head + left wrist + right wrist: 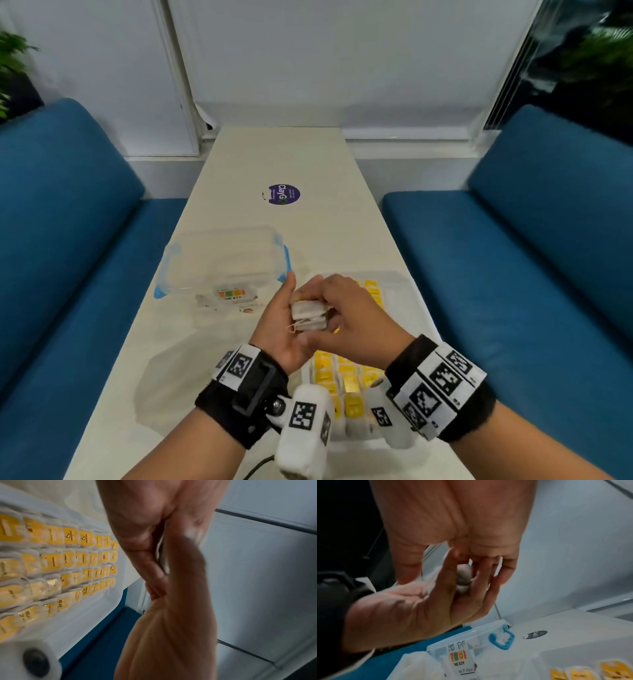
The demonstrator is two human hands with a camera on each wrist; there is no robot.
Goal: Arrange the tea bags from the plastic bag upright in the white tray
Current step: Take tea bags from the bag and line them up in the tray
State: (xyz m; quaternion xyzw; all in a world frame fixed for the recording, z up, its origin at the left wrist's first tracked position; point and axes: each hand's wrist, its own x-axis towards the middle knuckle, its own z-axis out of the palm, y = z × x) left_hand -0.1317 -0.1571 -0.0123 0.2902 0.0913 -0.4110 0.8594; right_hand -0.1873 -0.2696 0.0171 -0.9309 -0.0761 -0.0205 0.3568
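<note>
Both hands meet above the white tray [406, 286] and hold a small stack of pale tea bags [310, 313] between them. My left hand [291, 301] cradles the stack from the left, thumb up. My right hand [337, 308] grips it from the right, fingers curled over the top. The right wrist view shows the tea bags [463, 577] squeezed between the fingers of both hands. Rows of yellow-tagged tea bags [72, 561] stand upright in the tray [96, 612]. The clear plastic bag [171, 377] lies flat on the table at the lower left.
A clear lidded box with blue clips [222, 263] stands left of the tray; the same box [502, 639] shows below the hands. A purple round sticker [284, 194] sits farther back on the narrow white table [274, 154]. Blue benches [513, 257] flank both sides.
</note>
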